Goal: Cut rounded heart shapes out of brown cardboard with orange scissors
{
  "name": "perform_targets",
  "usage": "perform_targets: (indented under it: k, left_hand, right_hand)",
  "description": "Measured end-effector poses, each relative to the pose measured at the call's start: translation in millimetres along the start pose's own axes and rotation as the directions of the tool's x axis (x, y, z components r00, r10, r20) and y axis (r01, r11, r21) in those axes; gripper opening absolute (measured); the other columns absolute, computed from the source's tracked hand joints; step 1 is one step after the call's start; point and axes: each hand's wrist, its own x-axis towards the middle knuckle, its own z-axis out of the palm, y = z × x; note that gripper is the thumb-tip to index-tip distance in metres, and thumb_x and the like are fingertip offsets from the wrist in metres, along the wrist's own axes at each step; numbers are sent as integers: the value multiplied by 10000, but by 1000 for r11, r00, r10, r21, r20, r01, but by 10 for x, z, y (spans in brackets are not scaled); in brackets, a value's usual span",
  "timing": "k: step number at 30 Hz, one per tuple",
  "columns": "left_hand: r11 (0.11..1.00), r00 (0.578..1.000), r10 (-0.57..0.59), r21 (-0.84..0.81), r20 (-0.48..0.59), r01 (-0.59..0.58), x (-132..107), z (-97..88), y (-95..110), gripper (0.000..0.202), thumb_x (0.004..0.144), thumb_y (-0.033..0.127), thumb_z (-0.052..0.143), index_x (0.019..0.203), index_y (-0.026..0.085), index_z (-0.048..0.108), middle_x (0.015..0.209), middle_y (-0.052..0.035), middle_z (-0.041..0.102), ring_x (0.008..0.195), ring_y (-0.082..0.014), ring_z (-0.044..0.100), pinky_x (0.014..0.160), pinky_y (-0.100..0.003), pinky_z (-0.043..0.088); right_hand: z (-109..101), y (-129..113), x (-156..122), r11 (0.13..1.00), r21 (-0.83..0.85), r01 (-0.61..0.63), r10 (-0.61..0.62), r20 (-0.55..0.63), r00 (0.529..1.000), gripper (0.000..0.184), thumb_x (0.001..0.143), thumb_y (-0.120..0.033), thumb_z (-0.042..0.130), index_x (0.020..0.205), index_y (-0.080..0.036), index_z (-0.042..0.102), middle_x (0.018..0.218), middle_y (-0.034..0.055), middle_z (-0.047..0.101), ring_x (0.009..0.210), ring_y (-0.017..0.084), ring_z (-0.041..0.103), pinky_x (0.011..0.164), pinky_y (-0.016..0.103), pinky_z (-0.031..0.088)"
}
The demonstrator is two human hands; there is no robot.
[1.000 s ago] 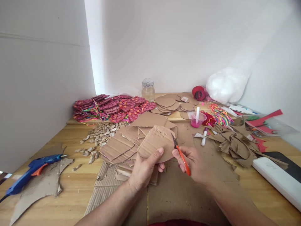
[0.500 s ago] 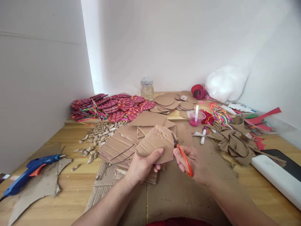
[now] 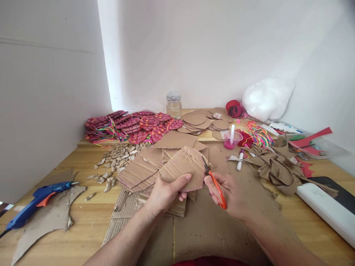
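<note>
Scissors [image 3: 217,185] slant lengthwise in the right hand [image 3: 232,193] — pointing forward and left.

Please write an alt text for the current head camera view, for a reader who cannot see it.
A person's left hand holds a flat cardboard piece while the right hand holds orange-handled scissors, blades at the piece's right edge. Around them are cardboard offcuts, what look like peanut shells, a blue glue gun and round cardboard discs.
</note>
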Motion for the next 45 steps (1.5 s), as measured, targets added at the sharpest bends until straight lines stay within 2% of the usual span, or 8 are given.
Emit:
perform_targets:
  k: [11,15,19,27,32,37,41,45]
  left_hand:
    - [992,999,-14,126,29,10,51,-153,78,403,734,488,842,668,120,691,459,-3,589,371,-73,494,368,-168,388]
    - [984,993,-68,173,91,52,55,-180,100,423,735,504,835,643,118,690,461,-9,589,366,-74,492,372,-172,392]
    - [977,986,-77,207,151,45,37,-166,104,439,783,506,797,611,123,669,464,-2,577,379,-61,487,394,-160,394]
    - [983,992,-53,182,117,31,56,-181,110,397,736,484,836,654,124,690,467,-2,587,376,-78,493,368,-172,410]
    - [985,995,-48,170,86,32,61,-188,128,385,707,471,855,686,121,698,476,-4,600,370,-83,508,355,-169,413]
    - [983,993,-68,175,91,51,66,-228,204,399,685,469,865,670,116,680,460,-4,585,356,-80,501,339,-161,399]
    - [994,995,-60,90,75,53,90,-197,185,394,659,432,892,723,111,674,490,-3,602,348,-76,493,326,-163,388]
    - [983,997,35,-179,-69,-47,67,-16,42,414,716,461,858,862,123,670,601,-5,648,411,-81,535,367,-170,425]
  right_hand:
    - [-23,-49,-7,1000,-11,2,-1,38,999,575,902,-680,598,637,-221,377,514,-77,354,440,78,340,431,224,230]
    - [10,-131,-15,999,34,-2,0,57,998,593,886,-700,599,612,-219,388,482,-62,415,430,79,356,435,225,262]
    - [19,-181,-20,999,28,-29,28,32,999,617,859,-736,598,589,-219,398,469,-47,446,433,87,378,437,226,288]
    - [-9,-83,-11,995,68,-76,73,37,997,610,839,-731,633,610,-220,392,496,-77,381,408,71,344,404,210,255]
    - [-5,-12,-8,994,91,-59,55,45,997,575,878,-689,624,632,-222,394,487,-83,371,413,71,323,407,206,254]
    - [24,-47,-22,996,85,-34,30,46,998,578,883,-688,618,619,-222,398,480,-81,381,415,75,328,412,212,273]
    - [53,-39,-16,998,55,-37,37,5,999,590,873,-699,621,598,-219,415,462,-73,394,407,85,387,421,221,291]
    - [60,-3,0,998,55,-42,45,-52,998,571,850,-681,663,600,-214,451,457,-61,433,409,92,407,427,227,298]
